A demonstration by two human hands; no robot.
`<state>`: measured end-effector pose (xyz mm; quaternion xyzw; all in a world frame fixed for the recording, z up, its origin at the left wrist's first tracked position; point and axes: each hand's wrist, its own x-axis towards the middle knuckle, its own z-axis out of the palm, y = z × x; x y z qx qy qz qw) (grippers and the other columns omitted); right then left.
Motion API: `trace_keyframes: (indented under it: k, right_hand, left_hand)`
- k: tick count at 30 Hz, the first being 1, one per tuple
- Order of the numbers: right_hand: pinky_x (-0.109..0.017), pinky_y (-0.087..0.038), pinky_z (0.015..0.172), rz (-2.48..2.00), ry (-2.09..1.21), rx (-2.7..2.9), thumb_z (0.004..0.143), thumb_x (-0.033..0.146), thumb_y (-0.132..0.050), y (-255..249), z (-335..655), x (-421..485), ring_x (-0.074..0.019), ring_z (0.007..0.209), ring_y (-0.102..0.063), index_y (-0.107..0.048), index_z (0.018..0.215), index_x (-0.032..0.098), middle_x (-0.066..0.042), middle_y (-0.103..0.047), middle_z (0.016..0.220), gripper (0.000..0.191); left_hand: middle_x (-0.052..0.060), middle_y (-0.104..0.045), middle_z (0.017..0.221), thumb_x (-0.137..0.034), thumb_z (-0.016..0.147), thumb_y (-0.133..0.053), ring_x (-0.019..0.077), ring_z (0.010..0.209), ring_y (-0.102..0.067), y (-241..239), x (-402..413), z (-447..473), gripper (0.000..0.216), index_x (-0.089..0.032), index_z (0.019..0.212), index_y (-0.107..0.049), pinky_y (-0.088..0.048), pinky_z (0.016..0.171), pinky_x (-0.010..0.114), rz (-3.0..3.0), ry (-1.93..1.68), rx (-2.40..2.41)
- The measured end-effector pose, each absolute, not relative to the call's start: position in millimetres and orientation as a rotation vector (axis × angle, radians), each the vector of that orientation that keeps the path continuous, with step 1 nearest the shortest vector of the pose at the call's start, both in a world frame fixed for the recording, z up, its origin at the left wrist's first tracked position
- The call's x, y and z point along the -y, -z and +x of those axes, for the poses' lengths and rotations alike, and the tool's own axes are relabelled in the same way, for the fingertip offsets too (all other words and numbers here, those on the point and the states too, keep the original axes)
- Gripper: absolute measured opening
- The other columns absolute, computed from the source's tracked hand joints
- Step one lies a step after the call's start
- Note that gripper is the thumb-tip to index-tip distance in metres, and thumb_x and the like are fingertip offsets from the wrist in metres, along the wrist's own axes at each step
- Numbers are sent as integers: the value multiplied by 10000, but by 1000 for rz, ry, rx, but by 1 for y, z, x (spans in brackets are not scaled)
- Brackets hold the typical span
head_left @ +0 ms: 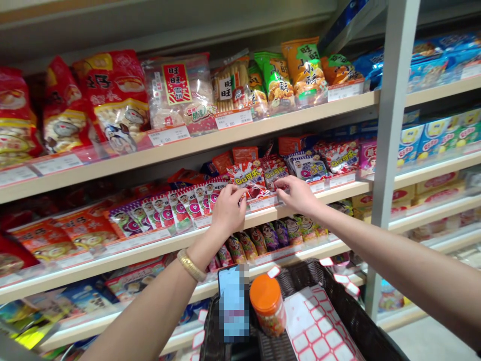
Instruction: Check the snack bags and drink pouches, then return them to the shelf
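Both of my hands reach to the middle shelf [338, 193] of a snack aisle. My left hand [228, 209], with a gold bracelet at the wrist, curls its fingers on the left edge of a red and white candy packet [248, 179]. My right hand [296, 194] pinches at the price-tag strip [263, 203] and the packets just right of it. What its fingers hold is too small to make out. Purple and red candy packets [169, 210] stand in a row to the left.
A dark basket [353, 316] sits below my arms with an orange-lidded jar [268, 311], a phone [233, 303] and a sheet of red-edged labels [319, 331]. Big snack bags [116, 100] fill the top shelf. A grey upright post [389, 150] stands to the right.
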<state>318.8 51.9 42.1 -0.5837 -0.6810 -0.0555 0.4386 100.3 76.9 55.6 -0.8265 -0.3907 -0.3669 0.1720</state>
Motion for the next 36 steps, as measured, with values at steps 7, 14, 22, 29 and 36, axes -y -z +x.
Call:
trace_keyframes:
  k: [7,14,22,29,36]
  right_hand:
    - [-391,-473,960,-1529,291,1404,855,196,-555,-32,385,-47,-265,1025,-645,-736,1017,160,-105,-727,1072,246]
    - [-449,-464,925,-1661,394,1351,853,249,-552,-23,421,-40,-305,1043,-615,-733,1050,181,-119,-712,1088,276]
    - [-492,-428,900,-1709,408,1329,865,290,-531,-19,430,-42,-333,1073,-576,-714,1076,200,-120,-695,1124,294]
    - [-471,-405,911,-1681,457,1349,869,290,-525,-16,435,-42,-331,1108,-554,-697,1103,197,-122,-679,1161,305]
    - [-493,-374,945,-1775,417,1380,890,307,-496,-25,426,-45,-346,1160,-514,-648,1185,184,-145,-653,1235,354]
  left_hand:
    - [99,-571,1327,-168,874,-487,273,1258,-498,-60,-73,132,388,-236,1231,-625,-387,1067,461,-2316,978,903]
    - [183,-603,1311,-386,967,-403,327,1248,-535,-54,-92,148,462,-187,1371,-505,-346,1083,511,-2378,614,1201]
    - [197,-566,1350,-412,988,-322,333,1249,-532,-56,-88,146,527,-175,1453,-398,-400,1034,502,-2384,454,1246]
    - [205,-372,1522,-247,938,-405,352,1436,-308,-54,-76,166,482,-142,1404,-466,-248,1164,576,-2384,798,920]
    - [164,-504,1417,-230,917,-425,268,1322,-479,-57,-78,243,467,-154,1370,-510,-375,1124,418,-2733,938,971]
